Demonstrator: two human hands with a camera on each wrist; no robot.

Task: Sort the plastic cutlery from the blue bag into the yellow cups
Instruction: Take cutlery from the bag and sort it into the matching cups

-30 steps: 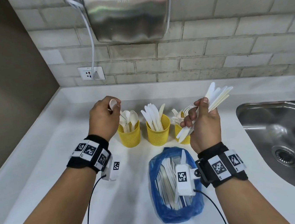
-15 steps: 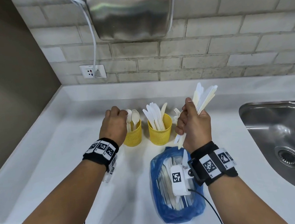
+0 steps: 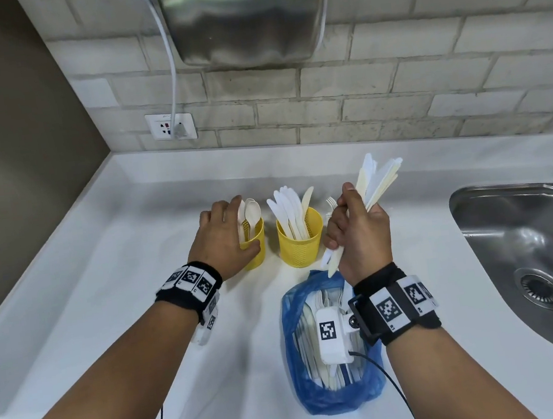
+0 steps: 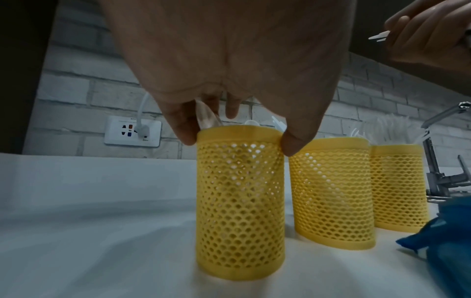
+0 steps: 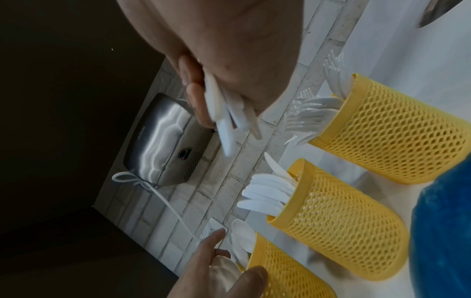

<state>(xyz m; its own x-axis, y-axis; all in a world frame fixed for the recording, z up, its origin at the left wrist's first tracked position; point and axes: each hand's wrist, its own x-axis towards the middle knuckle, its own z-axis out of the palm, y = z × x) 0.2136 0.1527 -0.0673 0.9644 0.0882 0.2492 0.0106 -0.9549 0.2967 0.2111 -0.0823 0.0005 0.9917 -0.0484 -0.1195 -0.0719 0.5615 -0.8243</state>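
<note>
Three yellow mesh cups stand in a row. The left cup (image 3: 257, 237) (image 4: 239, 201) (image 5: 288, 272) holds spoons, the middle cup (image 3: 301, 244) (image 4: 331, 191) (image 5: 339, 221) knives, the right cup (image 4: 397, 185) (image 5: 397, 129) forks. In the head view my right hand mostly hides the right cup. My left hand (image 3: 244, 223) (image 4: 238, 139) (image 5: 229, 262) straddles the left cup's rim, thumb on its front wall, a spoon (image 4: 206, 119) against the fingers. My right hand (image 3: 349, 221) (image 5: 203, 96) grips a bundle of white cutlery (image 3: 378, 180) (image 5: 224, 113) above the blue bag (image 3: 338, 398), which holds more cutlery.
A steel sink (image 3: 531, 249) lies to the right, with its faucet (image 4: 433, 161) behind the cups. A hand dryer (image 3: 246, 16) hangs on the brick wall, its cord plugged into a socket (image 3: 171, 126). A dark wall bounds the white counter (image 3: 106, 297) on the left.
My left hand came down from above the left cup, where it held a spoon, onto the cup's rim. My right hand swung its bundle more upright and shifted slightly left.
</note>
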